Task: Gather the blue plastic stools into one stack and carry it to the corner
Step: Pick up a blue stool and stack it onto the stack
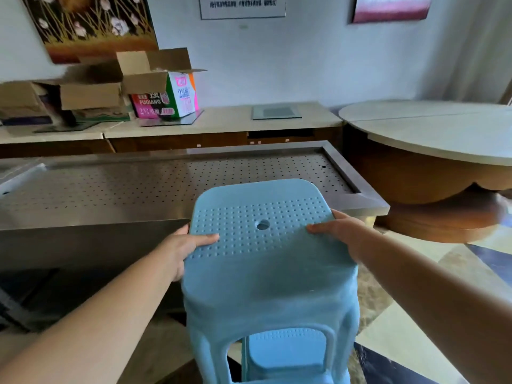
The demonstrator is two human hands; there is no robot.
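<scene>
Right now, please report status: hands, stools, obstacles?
Both hands, left and right, grip top stool by seat edges. Second stool visible beneath. Steel counter directly ahead, round table right.

A steel counter [166,184] with a perforated top is stretching across the middle of the room, and a round table [432,134] on a wooden base is standing to its right. Behind them, open cardboard boxes [94,90] and a pink and green carton [166,101] are sitting on a long pale sideboard [221,120] beside a glass sheet [275,112]. Two paintings [88,23] and a framed notice [242,6] are hanging on the wall above.
</scene>
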